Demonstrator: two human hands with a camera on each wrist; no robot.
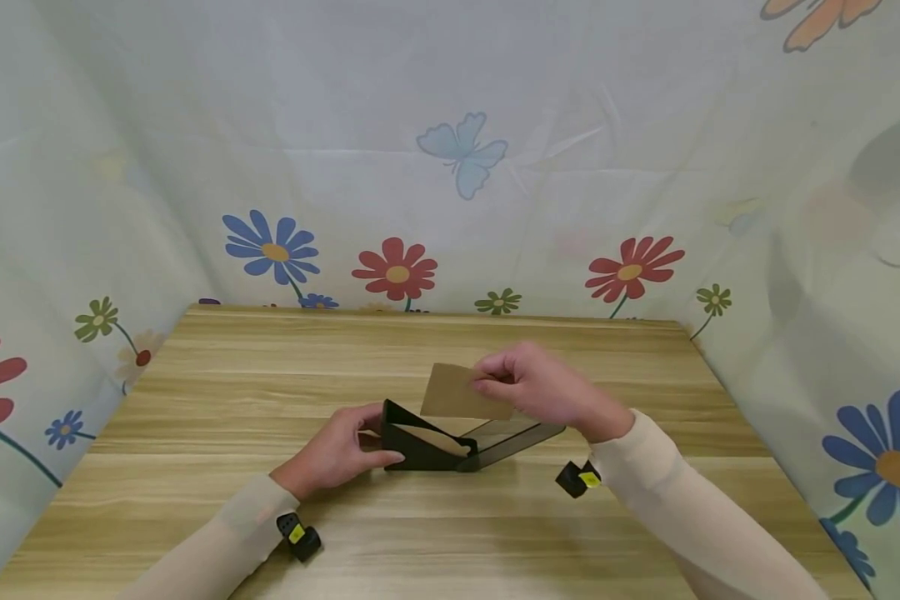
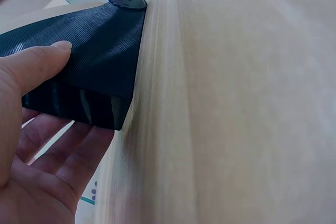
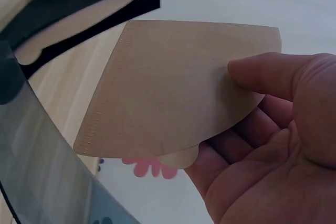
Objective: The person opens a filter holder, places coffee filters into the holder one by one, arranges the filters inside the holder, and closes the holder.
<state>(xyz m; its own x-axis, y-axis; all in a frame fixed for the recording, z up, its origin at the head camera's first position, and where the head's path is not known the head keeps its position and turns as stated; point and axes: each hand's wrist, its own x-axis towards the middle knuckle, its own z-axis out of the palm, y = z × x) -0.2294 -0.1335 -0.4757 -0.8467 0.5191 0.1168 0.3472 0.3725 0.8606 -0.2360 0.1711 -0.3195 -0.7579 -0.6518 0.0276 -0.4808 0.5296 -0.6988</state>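
A brown paper coffee filter is pinched between the thumb and fingers of my right hand. In the right wrist view, the filter is flat, with a crimped edge and a small rounded tab. Below and to its left stands a black coffee filter holder, its clear tinted lid swung out to the right. More brown filter paper lies inside the holder. My left hand grips the holder's left end; the left wrist view shows the thumb on its ribbed side and fingers underneath.
The holder is on a wood-grain table. A white curtain printed with flowers and butterflies surrounds the table at the back and sides. Both wrists carry small black cameras with yellow marks.
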